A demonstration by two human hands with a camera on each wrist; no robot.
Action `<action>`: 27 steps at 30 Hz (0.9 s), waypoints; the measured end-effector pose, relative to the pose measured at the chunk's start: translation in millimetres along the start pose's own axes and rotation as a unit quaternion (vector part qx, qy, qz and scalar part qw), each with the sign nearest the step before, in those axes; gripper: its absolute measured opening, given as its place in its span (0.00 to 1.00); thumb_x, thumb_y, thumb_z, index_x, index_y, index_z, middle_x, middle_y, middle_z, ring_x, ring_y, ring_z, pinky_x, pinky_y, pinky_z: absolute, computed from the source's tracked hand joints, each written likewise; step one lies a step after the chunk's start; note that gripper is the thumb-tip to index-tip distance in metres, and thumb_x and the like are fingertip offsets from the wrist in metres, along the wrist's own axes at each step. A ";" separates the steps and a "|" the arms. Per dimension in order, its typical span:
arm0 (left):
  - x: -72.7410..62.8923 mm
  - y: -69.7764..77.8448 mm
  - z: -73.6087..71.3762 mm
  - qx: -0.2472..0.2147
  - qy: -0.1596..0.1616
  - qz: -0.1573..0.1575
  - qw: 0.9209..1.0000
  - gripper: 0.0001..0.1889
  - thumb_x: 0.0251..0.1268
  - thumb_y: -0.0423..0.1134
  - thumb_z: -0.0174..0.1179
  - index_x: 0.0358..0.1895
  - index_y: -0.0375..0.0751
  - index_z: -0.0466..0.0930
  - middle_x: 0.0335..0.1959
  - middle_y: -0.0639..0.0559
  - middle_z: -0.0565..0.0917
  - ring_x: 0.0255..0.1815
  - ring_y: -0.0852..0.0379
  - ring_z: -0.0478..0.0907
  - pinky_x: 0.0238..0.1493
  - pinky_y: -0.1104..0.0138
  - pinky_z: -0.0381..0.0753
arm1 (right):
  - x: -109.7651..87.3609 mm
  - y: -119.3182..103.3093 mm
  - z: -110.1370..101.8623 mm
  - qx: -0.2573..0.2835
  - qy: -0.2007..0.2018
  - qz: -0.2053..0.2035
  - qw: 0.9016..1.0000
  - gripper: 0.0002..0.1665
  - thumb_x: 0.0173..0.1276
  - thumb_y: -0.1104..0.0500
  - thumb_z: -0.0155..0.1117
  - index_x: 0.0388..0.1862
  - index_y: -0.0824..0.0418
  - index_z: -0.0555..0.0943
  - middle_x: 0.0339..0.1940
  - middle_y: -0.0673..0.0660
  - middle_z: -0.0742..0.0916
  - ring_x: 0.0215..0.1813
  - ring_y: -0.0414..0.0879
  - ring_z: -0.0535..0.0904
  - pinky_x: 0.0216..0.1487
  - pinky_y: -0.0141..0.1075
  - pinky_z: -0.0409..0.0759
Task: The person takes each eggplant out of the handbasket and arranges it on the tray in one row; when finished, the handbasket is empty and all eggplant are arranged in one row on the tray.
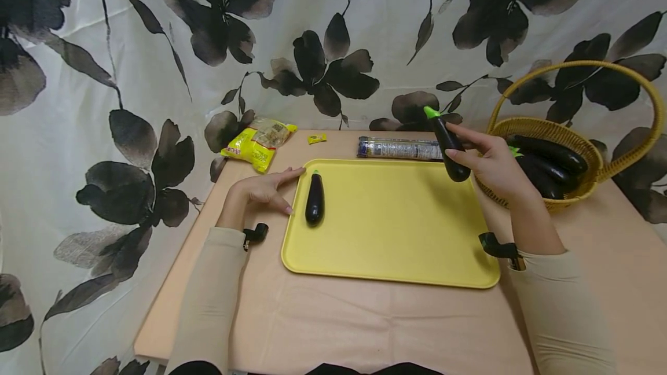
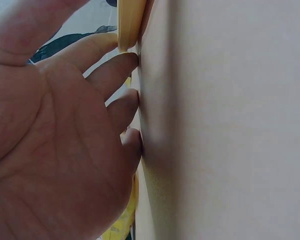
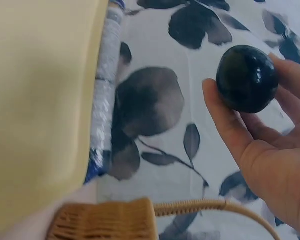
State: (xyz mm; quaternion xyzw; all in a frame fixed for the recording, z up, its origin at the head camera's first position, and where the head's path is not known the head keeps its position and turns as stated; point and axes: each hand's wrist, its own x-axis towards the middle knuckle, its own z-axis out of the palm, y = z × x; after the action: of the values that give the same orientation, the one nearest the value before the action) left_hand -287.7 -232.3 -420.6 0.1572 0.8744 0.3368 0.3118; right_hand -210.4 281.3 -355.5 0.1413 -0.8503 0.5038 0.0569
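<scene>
My right hand (image 1: 492,161) holds a dark eggplant (image 1: 449,146) with a bright green stem, raised over the right end of a yellow tray (image 1: 391,224). In the right wrist view the eggplant's rounded dark end (image 3: 247,79) shows between thumb and fingers. A second, smaller eggplant (image 1: 315,200) lies on the tray near its left edge, stem pointing away from me. My left hand (image 1: 263,190) rests at the tray's left rim with fingers spread. Its palm (image 2: 55,135) faces the left wrist camera, fingertips down at the tablecloth and the rim.
A wicker basket (image 1: 591,187) with a tall handle stands at the right, several eggplants (image 1: 547,166) inside. Behind the tray lie a long blue-and-silver package (image 1: 398,148), a small yellow packet (image 1: 316,139) and a yellow bag (image 1: 259,143). A floral curtain (image 1: 385,22) hangs behind the table.
</scene>
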 end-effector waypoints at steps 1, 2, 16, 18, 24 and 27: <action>0.2 -0.2 0.1 -0.003 0.000 -0.001 1.000 0.67 0.39 0.48 0.87 0.84 0.71 0.51 0.88 0.53 0.36 0.88 0.49 0.28 0.84 0.41 0.30 | 0.9 -0.1 3.2 0.000 -0.003 -0.001 1.000 0.33 0.79 0.52 0.63 0.80 0.41 0.69 0.75 0.60 0.77 0.61 0.41 0.79 0.48 0.21 0.82; 0.2 -0.5 0.1 -0.003 -0.001 0.001 1.000 0.67 0.39 0.48 0.87 0.84 0.70 0.51 0.88 0.52 0.35 0.88 0.48 0.28 0.84 0.41 0.30 | 1.9 -0.1 6.6 0.005 -0.009 -0.002 1.000 0.33 0.79 0.52 0.63 0.80 0.41 0.69 0.76 0.59 0.76 0.63 0.43 0.78 0.48 0.21 0.81; 0.8 0.0 -0.2 -0.016 -0.004 0.005 1.000 0.67 0.39 0.48 0.87 0.84 0.69 0.51 0.88 0.52 0.36 0.88 0.49 0.28 0.85 0.41 0.31 | 14.1 5.1 51.7 -0.003 -0.086 -0.006 0.996 0.33 0.79 0.52 0.63 0.80 0.40 0.69 0.80 0.55 0.72 0.68 0.53 0.72 0.48 0.29 0.78; 0.8 0.0 -0.6 -0.013 -0.005 0.006 1.000 0.67 0.39 0.48 0.87 0.84 0.69 0.51 0.88 0.52 0.36 0.88 0.49 0.28 0.84 0.41 0.31 | 15.3 4.9 58.7 -0.006 -0.090 -0.004 0.996 0.34 0.78 0.51 0.65 0.79 0.39 0.70 0.79 0.55 0.74 0.67 0.53 0.74 0.48 0.32 0.78; 1.7 -1.2 -0.3 -0.017 -0.005 0.006 1.000 0.67 0.38 0.48 0.87 0.84 0.69 0.51 0.88 0.52 0.36 0.88 0.49 0.28 0.85 0.41 0.31 | 17.8 1.5 78.1 -0.007 -0.110 -0.013 0.994 0.35 0.76 0.51 0.68 0.79 0.43 0.71 0.73 0.60 0.78 0.65 0.58 0.77 0.42 0.35 0.80; 2.4 -2.7 0.5 -0.016 -0.004 0.007 1.000 0.67 0.38 0.49 0.87 0.84 0.69 0.51 0.88 0.52 0.36 0.88 0.49 0.28 0.85 0.42 0.31 | 20.8 2.2 86.9 -0.008 -0.116 -0.019 0.993 0.35 0.75 0.51 0.69 0.78 0.45 0.72 0.73 0.60 0.79 0.65 0.59 0.77 0.40 0.34 0.81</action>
State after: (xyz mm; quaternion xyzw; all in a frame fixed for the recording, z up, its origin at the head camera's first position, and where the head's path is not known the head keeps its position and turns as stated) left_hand -289.3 -232.9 -423.8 0.1597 0.8666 0.3520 0.3156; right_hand -226.9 202.6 -394.5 0.2145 -0.8522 0.4762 -0.0315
